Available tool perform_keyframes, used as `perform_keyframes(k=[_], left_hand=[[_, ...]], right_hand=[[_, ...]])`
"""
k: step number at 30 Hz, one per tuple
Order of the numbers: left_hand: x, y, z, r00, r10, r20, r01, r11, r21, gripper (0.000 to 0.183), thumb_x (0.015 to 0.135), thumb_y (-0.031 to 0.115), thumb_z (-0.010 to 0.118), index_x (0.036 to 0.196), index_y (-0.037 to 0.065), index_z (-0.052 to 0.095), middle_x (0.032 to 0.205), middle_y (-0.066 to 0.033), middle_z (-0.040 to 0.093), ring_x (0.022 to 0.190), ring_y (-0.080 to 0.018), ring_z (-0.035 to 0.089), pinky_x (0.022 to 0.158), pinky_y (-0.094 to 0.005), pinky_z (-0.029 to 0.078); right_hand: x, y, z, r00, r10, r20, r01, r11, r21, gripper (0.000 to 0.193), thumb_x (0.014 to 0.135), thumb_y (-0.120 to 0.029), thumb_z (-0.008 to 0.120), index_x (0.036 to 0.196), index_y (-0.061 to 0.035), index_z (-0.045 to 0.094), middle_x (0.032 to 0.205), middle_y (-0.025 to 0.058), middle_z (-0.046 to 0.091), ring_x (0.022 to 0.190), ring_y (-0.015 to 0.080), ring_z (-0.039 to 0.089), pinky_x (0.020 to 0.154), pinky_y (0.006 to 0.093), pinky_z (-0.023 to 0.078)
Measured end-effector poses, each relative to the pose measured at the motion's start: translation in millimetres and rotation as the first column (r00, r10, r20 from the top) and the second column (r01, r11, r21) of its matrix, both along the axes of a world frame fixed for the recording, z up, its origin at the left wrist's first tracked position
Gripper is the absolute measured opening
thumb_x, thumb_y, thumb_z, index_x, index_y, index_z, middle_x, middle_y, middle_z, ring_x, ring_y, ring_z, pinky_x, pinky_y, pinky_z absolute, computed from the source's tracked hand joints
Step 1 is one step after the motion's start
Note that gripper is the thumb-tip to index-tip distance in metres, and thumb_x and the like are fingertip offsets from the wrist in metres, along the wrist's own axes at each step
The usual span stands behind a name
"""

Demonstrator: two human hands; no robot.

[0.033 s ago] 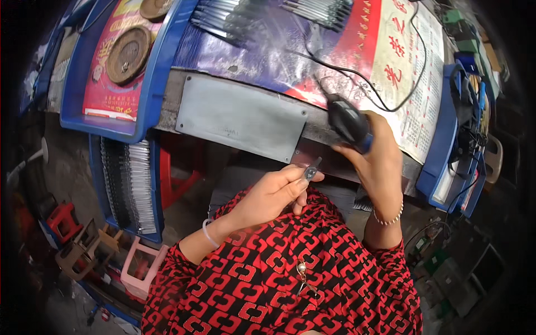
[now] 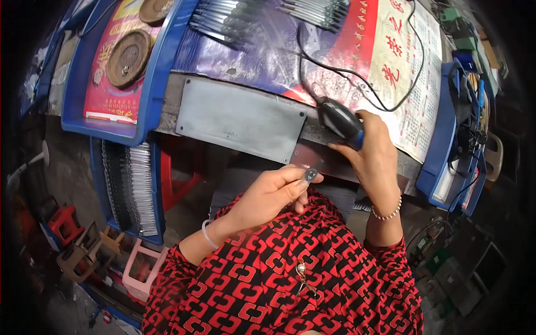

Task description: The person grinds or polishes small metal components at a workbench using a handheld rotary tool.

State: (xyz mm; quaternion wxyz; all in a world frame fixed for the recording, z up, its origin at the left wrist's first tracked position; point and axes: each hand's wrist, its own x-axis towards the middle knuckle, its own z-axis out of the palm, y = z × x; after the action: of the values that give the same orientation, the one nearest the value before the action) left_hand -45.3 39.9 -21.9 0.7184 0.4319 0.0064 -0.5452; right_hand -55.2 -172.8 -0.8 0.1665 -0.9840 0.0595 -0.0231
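Observation:
My right hand (image 2: 375, 148) grips a black rounded corded hand tool (image 2: 340, 120) with a blue end near the palm. Its cord leads away over the bench, and the tool sits above the bench's front edge. Lower and to the left, my left hand (image 2: 273, 192) pinches a small dark flat piece with tiny holes (image 2: 311, 174) between thumb and forefinger, in front of my body. The rest of that piece is hidden by the fingers. The tool and the small piece are apart.
Bundles of thin metal-like pieces (image 2: 223, 21) lie on the sheet-covered bench (image 2: 257, 61). A grey metal plate (image 2: 237, 120) lies along its front edge. On the left are a blue tray (image 2: 139, 125) with round wooden dishes (image 2: 129, 58) and a lower blue bin (image 2: 159, 223). Another blue tray (image 2: 432, 173) stands right.
The corded tool in my right hand has tilted and shifted slightly left, its cord bending with it. My left hand stays in place; the small piece's angle has turned a little.

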Motion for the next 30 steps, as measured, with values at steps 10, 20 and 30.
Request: perform_keyframes(k=[10, 20, 30], left_hand=[[13.7, -14.4, 24.4, 0.940, 0.249, 0.231, -0.268, 0.962, 0.056, 0.017, 0.087, 0.004, 0.055, 0.100, -0.005, 0.062, 0.074, -0.0005, 0.051, 0.057, -0.0037, 0.043, 0.050, -0.0173, 0.035], [4.8, -19.7, 10.9, 0.927, 0.070, 0.369, -0.121, 0.986, 0.118, 0.021, 0.089, 0.007, 0.055, 0.103, -0.006, 0.061, 0.076, 0.0019, 0.045, 0.062, -0.0022, 0.040, 0.051, -0.0174, 0.032], [11.3, -26.1, 9.3, 0.600, 0.074, 0.797, -0.316, 0.937, 0.151, 0.018, 0.085, 0.002, 0.056, 0.101, -0.005, 0.062, 0.072, -0.0027, 0.048, 0.065, -0.0081, 0.045, 0.058, -0.0199, 0.038]], right_hand=[[-14.6, 12.0, 8.0, 0.961, 0.126, 0.246, -0.161, 0.979, 0.125, 0.036, 0.069, -0.020, 0.071, 0.097, -0.0043, 0.055, 0.085, 0.0100, 0.053, 0.080, 0.0268, 0.052, 0.069, 0.0358, 0.040], [-58.1, 48.6, -7.8, 0.966, 0.155, -0.207, 0.194, 0.096, 0.976, 0.007, 0.078, -0.002, 0.061, 0.073, 0.0035, 0.058, 0.070, -0.0012, 0.055, 0.063, 0.0024, 0.047, 0.052, 0.0199, 0.036], [-40.1, 57.5, -14.4, 0.950, 0.082, -0.301, 0.299, 0.035, 0.954, 0.010, 0.079, -0.005, 0.061, 0.075, 0.0047, 0.060, 0.067, -0.0028, 0.056, 0.065, 0.0027, 0.048, 0.057, 0.0209, 0.040]])
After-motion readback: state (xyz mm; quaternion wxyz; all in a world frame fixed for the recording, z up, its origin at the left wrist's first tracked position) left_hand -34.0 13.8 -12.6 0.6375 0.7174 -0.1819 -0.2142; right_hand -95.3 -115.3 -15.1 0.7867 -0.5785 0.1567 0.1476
